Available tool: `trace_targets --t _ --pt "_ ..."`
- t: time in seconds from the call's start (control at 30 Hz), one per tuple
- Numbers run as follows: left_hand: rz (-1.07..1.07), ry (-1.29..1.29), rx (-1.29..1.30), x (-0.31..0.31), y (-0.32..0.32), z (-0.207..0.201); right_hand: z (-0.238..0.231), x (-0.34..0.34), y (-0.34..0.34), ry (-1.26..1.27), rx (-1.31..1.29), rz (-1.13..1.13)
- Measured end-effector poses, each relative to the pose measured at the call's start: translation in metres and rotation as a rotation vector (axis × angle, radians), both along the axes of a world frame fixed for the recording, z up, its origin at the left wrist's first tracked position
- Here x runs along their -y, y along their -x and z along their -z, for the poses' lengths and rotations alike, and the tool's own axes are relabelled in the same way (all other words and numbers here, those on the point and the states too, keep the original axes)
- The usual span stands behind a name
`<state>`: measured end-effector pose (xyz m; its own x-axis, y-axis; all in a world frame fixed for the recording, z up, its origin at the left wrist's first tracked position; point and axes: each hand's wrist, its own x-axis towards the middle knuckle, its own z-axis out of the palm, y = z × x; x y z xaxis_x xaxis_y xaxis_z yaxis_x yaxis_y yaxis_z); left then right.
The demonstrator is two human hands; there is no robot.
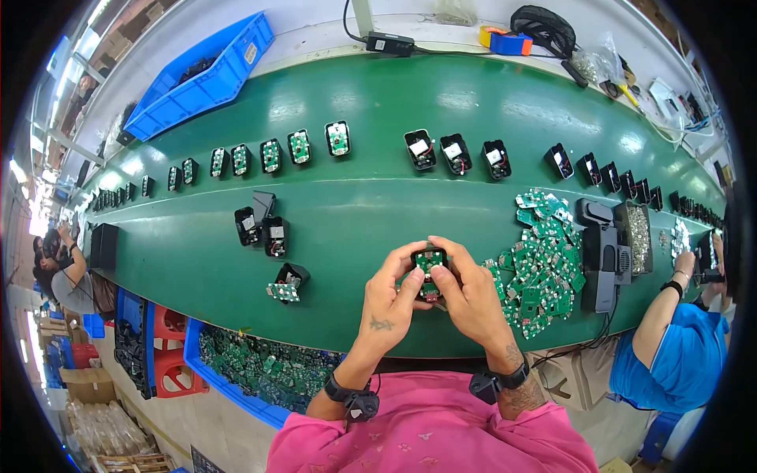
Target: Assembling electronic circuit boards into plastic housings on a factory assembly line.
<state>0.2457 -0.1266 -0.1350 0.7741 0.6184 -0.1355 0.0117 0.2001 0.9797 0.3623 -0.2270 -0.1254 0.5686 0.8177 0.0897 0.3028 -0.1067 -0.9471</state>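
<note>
Between my two hands, close to the bench's near edge, is a small black plastic housing [417, 255] with a green circuit board [430, 261] in its opening. My left hand [389, 290] wraps its left side and my right hand [466, 288] its right side. Both thumbs press on the board's face. To the right of my right hand lies a heap of loose green circuit boards [544, 256]. Off to the left stand black housings [276, 236] with white parts inside, and another housing has a green board [282, 292] leaning out of it.
Rows of black housings [339, 139] line the green bench [378, 213]. A blue crate [201, 79] is at the back left; a blue bin of boards [268, 363] sits below the near edge. Right of the heap are a black device [601, 256] and a metal-parts tray [635, 236]. Co-workers sit at both sides.
</note>
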Motion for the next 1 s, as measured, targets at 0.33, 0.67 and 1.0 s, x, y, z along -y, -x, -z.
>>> trace_targets --t 0.33,0.67,1.0 --pt "-0.102 -0.107 -0.041 0.007 0.010 -0.003 0.016 -0.003 0.010 0.033 0.378 0.025" --pt "-0.170 -0.363 -0.058 0.047 0.000 0.005 0.022 0.035 0.007 -0.179 0.210 0.131" --pt "-0.240 -0.471 -0.136 0.064 -0.023 0.012 0.043 0.050 -0.017 -0.242 0.147 0.215"
